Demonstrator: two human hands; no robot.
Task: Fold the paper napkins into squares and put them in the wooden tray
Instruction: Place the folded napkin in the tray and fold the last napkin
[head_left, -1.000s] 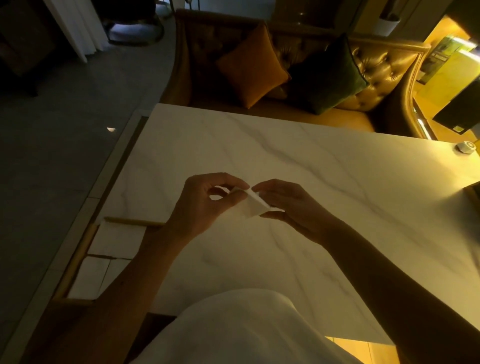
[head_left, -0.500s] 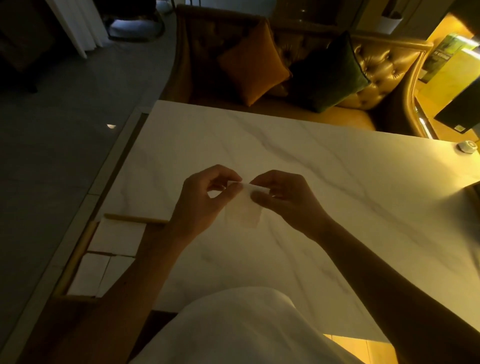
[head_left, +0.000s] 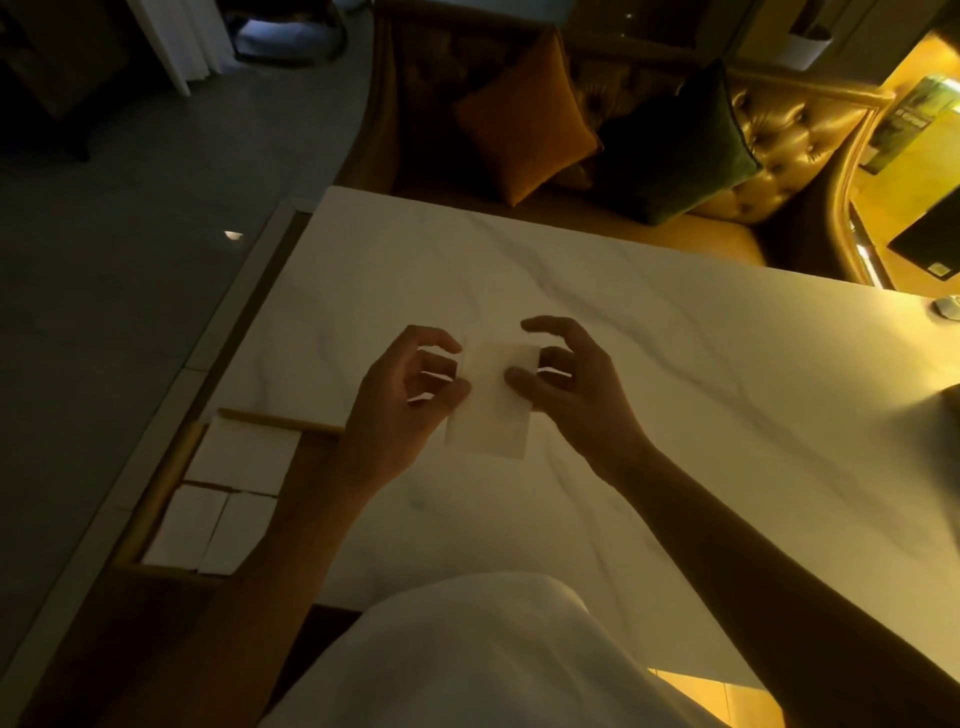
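Note:
A white paper napkin (head_left: 493, 410), opened into a flat rectangle, hangs between my hands above the marble table (head_left: 675, 364). My left hand (head_left: 402, 400) pinches its left edge with thumb and fingers. My right hand (head_left: 566, 384) holds its right side, thumb pressed on the front, fingers curled behind. At the table's near left corner stands the wooden tray (head_left: 166, 467); three folded white napkin squares (head_left: 244, 454) lie inside it. My left forearm hides the tray's right side.
A tufted sofa (head_left: 779, 135) with an orange cushion (head_left: 524, 130) and a dark green cushion (head_left: 675, 150) runs along the table's far edge. A small round object (head_left: 946, 306) sits at the table's right edge. Grey floor lies to the left.
The napkin was a small folded piece pinched at the top between both hands; now it is spread into a larger flat rectangle, and my hands have moved apart to its side edges.

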